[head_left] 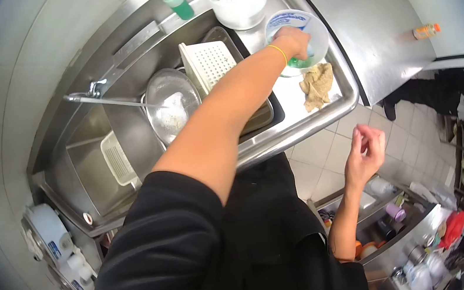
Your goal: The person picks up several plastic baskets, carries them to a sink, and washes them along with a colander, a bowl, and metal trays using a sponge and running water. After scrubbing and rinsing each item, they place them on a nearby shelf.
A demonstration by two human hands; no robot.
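Note:
My left hand, with a yellow band at the wrist, reaches down into a white plastic tub with blue lettering. Its fingers are closed and partly hidden; what they hold I cannot make out. Something green shows in the tub beneath them. A crumpled tan cloth lies just below the tub on the metal drainboard. My right hand hangs in the air over the floor, fingers curled in and nothing visible in them.
Water runs from a tap into a metal pan in the sink. Beside it stand a white perforated basket and a dark tray. A green-filled bottle and white bucket are behind. At right, another person's legs show.

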